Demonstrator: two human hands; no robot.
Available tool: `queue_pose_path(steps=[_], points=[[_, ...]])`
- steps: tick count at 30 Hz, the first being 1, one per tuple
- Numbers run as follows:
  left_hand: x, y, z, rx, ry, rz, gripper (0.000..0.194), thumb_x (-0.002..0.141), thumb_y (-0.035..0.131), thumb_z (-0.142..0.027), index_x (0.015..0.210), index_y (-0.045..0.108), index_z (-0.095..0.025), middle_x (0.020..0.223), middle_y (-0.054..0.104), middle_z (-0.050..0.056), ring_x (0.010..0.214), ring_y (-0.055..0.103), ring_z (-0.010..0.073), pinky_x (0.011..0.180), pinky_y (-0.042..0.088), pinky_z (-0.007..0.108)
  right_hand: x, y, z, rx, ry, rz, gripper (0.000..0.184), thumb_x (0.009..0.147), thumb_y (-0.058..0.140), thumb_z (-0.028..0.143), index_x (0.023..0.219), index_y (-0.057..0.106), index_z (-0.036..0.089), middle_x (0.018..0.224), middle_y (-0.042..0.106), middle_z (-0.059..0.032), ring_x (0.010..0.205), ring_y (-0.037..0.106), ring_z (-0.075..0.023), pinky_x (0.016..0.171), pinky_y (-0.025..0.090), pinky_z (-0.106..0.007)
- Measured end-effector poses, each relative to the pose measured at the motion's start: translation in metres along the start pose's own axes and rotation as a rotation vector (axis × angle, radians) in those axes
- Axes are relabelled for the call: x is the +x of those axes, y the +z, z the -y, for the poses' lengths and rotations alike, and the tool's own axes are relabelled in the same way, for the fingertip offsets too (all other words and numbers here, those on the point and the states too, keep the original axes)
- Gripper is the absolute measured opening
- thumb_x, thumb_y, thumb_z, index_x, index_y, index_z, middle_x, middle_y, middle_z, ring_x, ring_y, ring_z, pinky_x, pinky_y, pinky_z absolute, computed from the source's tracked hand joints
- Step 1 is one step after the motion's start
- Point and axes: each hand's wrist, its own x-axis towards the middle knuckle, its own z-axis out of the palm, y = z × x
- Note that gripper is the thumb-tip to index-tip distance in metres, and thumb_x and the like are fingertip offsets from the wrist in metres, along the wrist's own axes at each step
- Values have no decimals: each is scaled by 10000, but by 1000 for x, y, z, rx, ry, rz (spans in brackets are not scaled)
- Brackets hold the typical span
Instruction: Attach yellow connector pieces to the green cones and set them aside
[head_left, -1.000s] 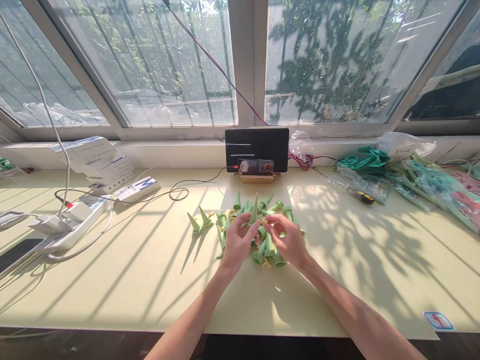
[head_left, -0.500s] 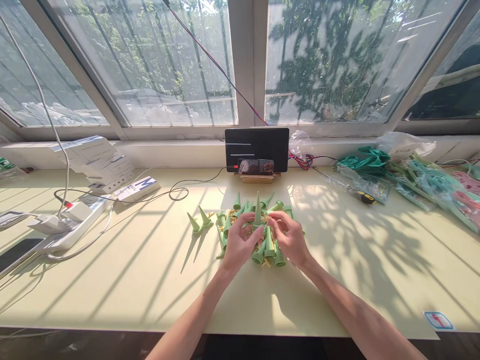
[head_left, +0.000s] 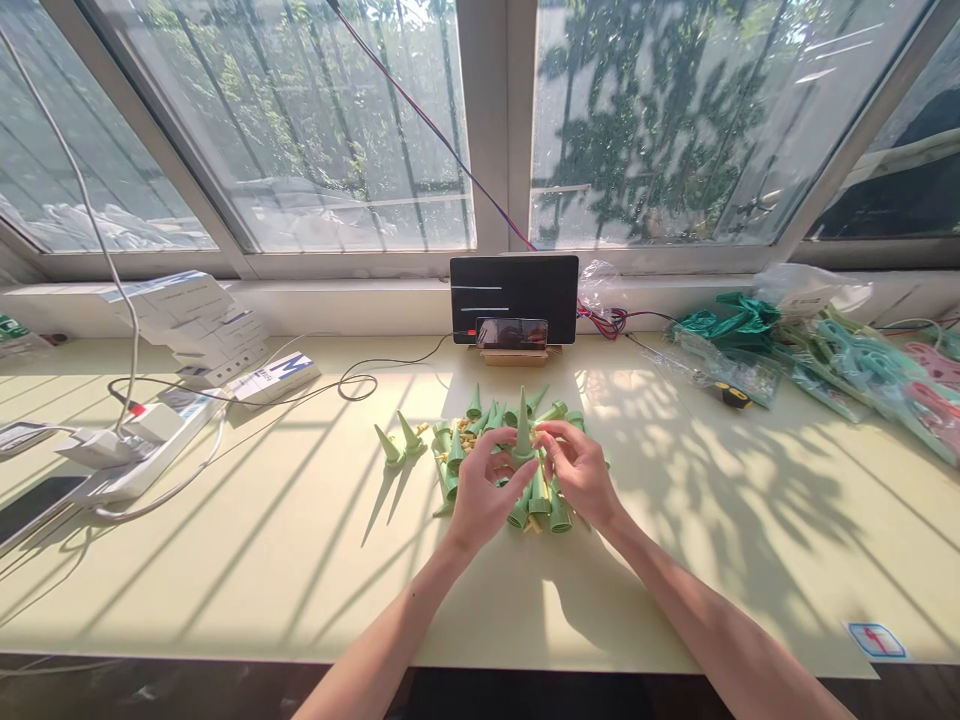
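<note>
Reaching forward over the table [head_left: 262,590], both arms come in from the near edge and converge, bare forearms slanting inward, left one from lower left, right one from lower right. Hands meet above the pile, close together. Left hand [head_left: 484,495]: fingers arched in a C, thumb toward the right, grip narrowed around the base of a green cone [head_left: 523,425]. Cone stands about upright, tip up, between the two hands, in front of the pile [head_left: 559,512] from where I stand behind the person. Right hand [head_left: 585,480]: wrist bent inward, fingers curled, thumb and index nearly together, pinching a small yellow bit [head_left: 535,432] at the cone's right side. Bit mostly covered by fingertips; can't tell if it's in the cone or only against it.

Pile is green cones at mixed angles, some lying with open ends toward the person, yellow pieces [head_left: 474,425] among them. Left of it, two cones [head_left: 411,435] stand apart, tips up, side by side, long shadows running toward the near edge. Beyond the pile, a phone [head_left: 512,333] leans before a tablet [head_left: 514,285]. Far left: power strip [head_left: 157,455], white box [head_left: 276,380]. Far right: plastic bags [head_left: 825,350], yellow-black cutter [head_left: 731,396].
</note>
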Motion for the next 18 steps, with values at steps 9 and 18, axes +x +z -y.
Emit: queue_pose_path(steps=[9,18], points=[[-1,0,3,7,-12,-9,385,803,709,-376,1124,565,-219,1046,621,68,657,646,118,552,566,247,0,0,1,2,-1,-7,321,910,572,484,980,627,175,780,645,-39,484,506,-105,458,444,-250],[6,-1,-5,-116,-89,-12,345,855,637,-394,1136,596,-197,1013,613,74,637,625,124,528,548,262,-4,2,12,-151,-89,-18,234,913,585,410,904,623,179,777,655,-34,550,563,-120,499,454,-243]])
